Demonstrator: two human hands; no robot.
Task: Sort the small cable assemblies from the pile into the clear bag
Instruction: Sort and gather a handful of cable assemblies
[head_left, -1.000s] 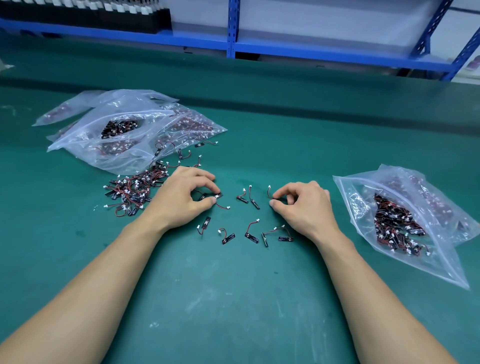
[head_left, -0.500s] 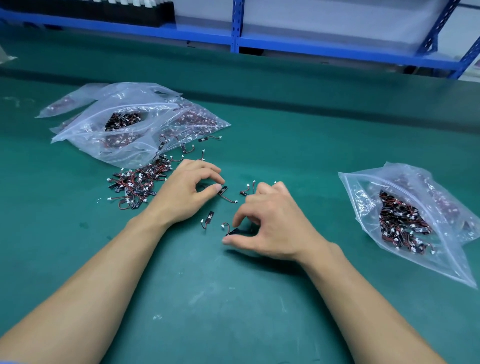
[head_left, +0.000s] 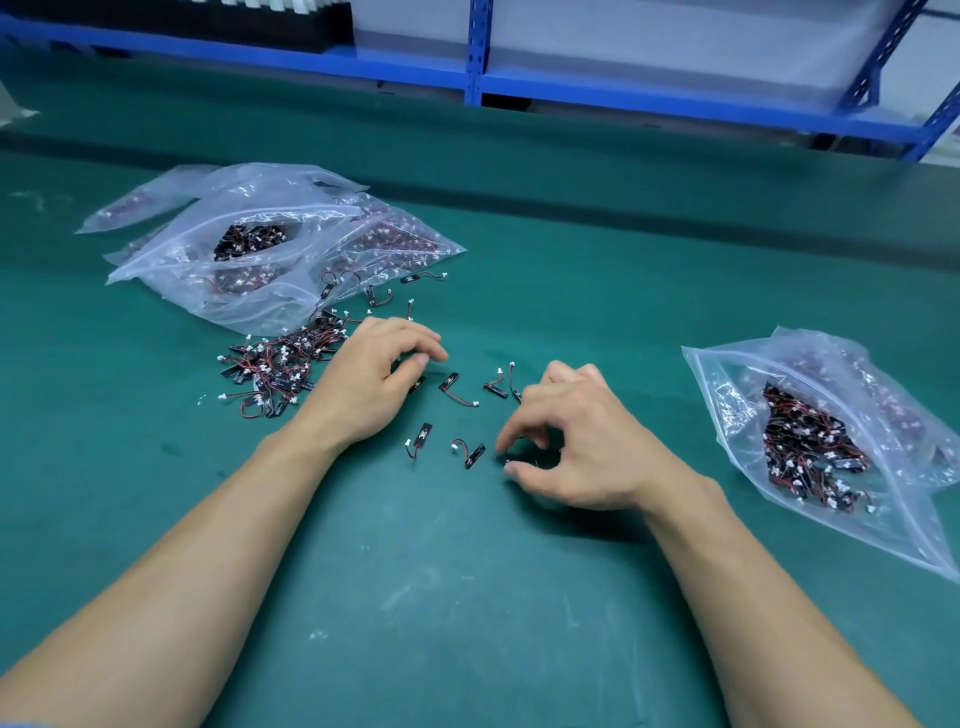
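Head camera, looking down on a green mat (head_left: 467, 597): from my remote station I see a person's two bare hands at work just right of the pile (head_left: 275, 369) of small red-wired cable assemblies. The left hand (head_left: 374, 384), nearest the pile, hovers with curled fingers over one black-tabbed piece; I cannot tell whether it grips that piece. The right hand (head_left: 576, 441), farther right of the pile, pinches a cable assembly (head_left: 511, 460) between thumb and forefinger, low on the mat. A handful of loose assemblies (head_left: 457, 389) lie scattered between and around the two hands, apart from one another.

The clear bag (head_left: 727, 374) lies well to the right of the pile, beyond the right hand, and already holds a dark heap of assemblies. Behind the pile, reaching its far edge, sits a stack of other bags (head_left: 171, 260), also with parts inside. Blue shelving (head_left: 519, 88) runs well beyond the pile, along the far side.

My reading is that the job is partway through. A fair share is bagged, yet the pile is sizeable and the spread-out pieces are not yet collected. I judge the step in hand to be gathering singled-out pieces before carrying them to the bag.
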